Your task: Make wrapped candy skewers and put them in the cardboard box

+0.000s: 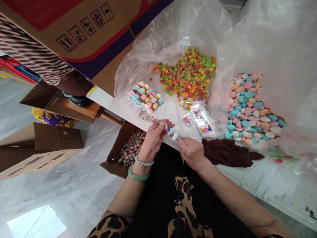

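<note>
My left hand (155,136), with a beaded bracelet and a green bangle at the wrist, pinches one end of a candy skewer (175,136). Pale blue, white and brownish pieces show on it, and a small blue and red patch sits by the thumb. The fingers of my right hand (192,152) are closed on the skewer's other end; that end is hidden. Just beyond my hands lies a stack of candy skewers (146,96) in pink, blue and white on clear plastic. Printed cards (204,122) and gold twist ties (186,104) lie to their right.
Ring candies (190,72) and flat oval candies (247,109) lie heaped on plastic sheets. A brown cloth (228,152) rests by the table edge. Below stands a carton of skewers (131,148). A large printed carton (81,26) blocks the upper left, beside a person's striped sleeve (32,49).
</note>
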`<state>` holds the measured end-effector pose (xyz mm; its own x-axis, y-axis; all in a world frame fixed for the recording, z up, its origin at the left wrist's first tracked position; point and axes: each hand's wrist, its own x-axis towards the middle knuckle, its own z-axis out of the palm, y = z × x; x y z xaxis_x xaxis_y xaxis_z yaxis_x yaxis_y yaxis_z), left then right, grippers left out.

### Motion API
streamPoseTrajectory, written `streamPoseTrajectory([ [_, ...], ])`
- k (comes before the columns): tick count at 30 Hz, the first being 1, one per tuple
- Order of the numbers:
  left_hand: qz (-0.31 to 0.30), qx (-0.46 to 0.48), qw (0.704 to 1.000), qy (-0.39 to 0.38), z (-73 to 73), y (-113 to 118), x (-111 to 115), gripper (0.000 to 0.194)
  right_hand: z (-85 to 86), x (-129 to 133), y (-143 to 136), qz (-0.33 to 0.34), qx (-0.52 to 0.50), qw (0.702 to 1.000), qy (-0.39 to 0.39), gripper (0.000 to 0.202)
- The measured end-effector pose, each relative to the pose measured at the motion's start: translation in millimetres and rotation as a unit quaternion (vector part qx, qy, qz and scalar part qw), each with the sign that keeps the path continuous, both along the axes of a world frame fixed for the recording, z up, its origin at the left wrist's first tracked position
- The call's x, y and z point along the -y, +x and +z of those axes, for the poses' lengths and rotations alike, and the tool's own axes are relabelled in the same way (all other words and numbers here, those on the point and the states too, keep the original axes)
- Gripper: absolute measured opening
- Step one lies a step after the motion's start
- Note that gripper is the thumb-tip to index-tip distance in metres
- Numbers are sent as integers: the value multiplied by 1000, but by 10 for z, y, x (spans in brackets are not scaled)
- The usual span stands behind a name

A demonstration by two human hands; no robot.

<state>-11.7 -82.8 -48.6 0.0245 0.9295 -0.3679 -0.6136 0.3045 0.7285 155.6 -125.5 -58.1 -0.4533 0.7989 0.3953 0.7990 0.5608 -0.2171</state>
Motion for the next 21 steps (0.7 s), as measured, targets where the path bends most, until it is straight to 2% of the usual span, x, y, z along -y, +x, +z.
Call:
streamPoseTrajectory([
  [3, 15, 21, 1000, -15, -21, 8, -22, 31, -39, 52, -55, 20, -22, 999, -30, 26],
  [9, 104, 81, 990, -50, -64, 56, -47, 20, -40, 50, -121, -9, -91, 990, -109, 28],
  [11, 107, 89, 989, -46, -74, 67, -40, 18, -31, 20, -129, -10, -140, 977, -158, 28],
  [13, 91, 91, 991, -27, -78, 66, -32, 22, -25, -22, -128, -20, -229, 942, -244, 23],
  [14, 77, 87, 993, -15, -79, 58, -29, 25, -23, -48, -121, -32, -285, 910, -301, 20],
  [15, 60, 79, 995, -3, -81, 44, -28, 28, -20, -79, -106, -47, -343, 864, -366, 17],
  [16, 42, 67, 997, 5, -84, 25, -29, 31, -17, -112, -84, -62, -399, 805, -435, 14],
  [18, 1, 39, 999, 7, -91, -24, -31, 35, -14, -182, -17, -79, -489, 661, -564, 14],
  [20, -37, 20, 999, -4, -96, -73, -32, 38, -19, -246, 68, -60, -535, 519, -664, 20],
  [21, -55, 15, 998, -9, -95, -92, -31, 39, -25, -273, 110, -41, -543, 458, -702, 21],
])
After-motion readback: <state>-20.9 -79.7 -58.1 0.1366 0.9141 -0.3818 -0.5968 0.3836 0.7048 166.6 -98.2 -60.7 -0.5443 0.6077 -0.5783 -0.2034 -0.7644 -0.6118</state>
